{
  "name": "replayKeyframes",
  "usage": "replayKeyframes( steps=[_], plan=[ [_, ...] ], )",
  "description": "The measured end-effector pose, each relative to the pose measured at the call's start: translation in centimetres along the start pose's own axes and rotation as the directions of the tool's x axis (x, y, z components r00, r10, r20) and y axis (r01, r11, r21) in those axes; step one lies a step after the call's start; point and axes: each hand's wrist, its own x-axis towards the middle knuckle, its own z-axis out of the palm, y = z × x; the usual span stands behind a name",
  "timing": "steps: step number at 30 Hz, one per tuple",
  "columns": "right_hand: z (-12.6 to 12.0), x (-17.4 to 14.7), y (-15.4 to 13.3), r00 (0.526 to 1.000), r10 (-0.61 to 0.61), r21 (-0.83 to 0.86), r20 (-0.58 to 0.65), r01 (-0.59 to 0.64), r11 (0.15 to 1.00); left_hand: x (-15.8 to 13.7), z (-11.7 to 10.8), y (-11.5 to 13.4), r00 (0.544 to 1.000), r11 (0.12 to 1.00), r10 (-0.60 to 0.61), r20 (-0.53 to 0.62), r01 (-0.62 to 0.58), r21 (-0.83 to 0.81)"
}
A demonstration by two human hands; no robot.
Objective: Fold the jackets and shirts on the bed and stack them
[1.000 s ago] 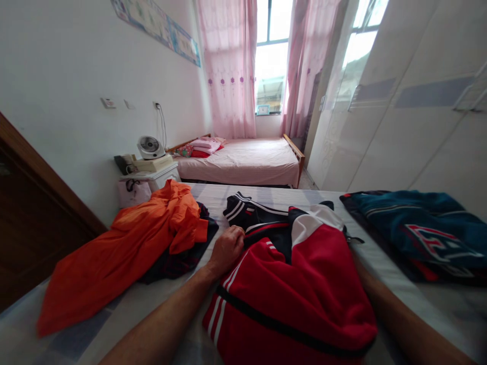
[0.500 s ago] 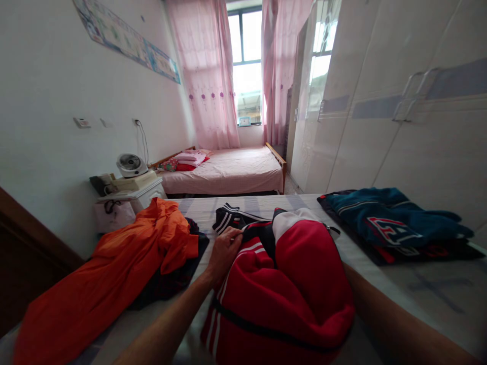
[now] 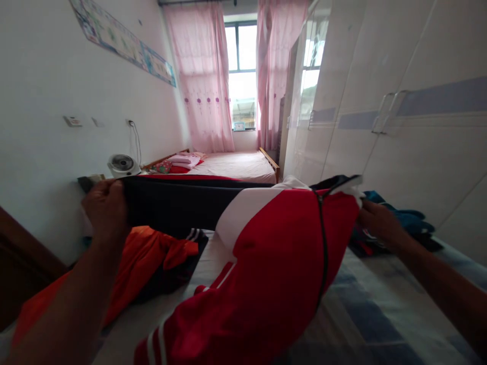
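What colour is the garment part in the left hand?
The garment part is nearly black, seen best in the head view.

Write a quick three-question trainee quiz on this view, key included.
1. Multiple choice: which part of the red-and-white garment does the left hand grip?
A) the zip
B) the dark panel
C) the striped cuff
2. True or false: the right hand grips that same garment.
3. Fill in: the orange garment lies toward the person's ____ side.

Key: 1. B; 2. True; 3. left
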Motion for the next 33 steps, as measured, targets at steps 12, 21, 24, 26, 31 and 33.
replayKeyframes(
  steps=[12,21,24,26,31,33],
  plan=[
    [4.0,-5.8,5.2,0.982,0.15,-0.089,0.117,-0.14,0.986,-14.0,-1.6,-1.3,0.684,0.852,0.32,0.656,-0.511,0.118],
    [2.7,-7.8,0.0,0.955,-0.293,-0.184,-0.041,0.281,0.942,-22.4,-7.6,1.4,0.372,0.947,0.025,0.928,-0.307,0.097],
    [3.6,-8.2,-2.2,0.942,-0.335,-0.075,0.006,0.335,0.939,-23.0,-9.1,0.7,0.412,0.944,-0.059,0.909,-0.272,0.185],
    [4.7,-8.4,-3.4,0.936,-0.35,-0.028,0.038,0.351,0.936,-23.5,-9.9,0.0,0.475,0.929,-0.102,0.874,-0.269,0.254],
    [7.8,-8.7,-6.3,0.928,-0.347,0.063,0.135,0.341,0.938,-25.7,-11.1,-2.1,0.528,0.917,-0.08,0.846,-0.294,0.271],
    [8.8,-8.7,-7.6,0.927,-0.327,0.072,0.185,0.319,0.945,-26.6,-11.2,-2.7,0.564,0.913,-0.012,0.826,-0.33,0.238]
  ],
)
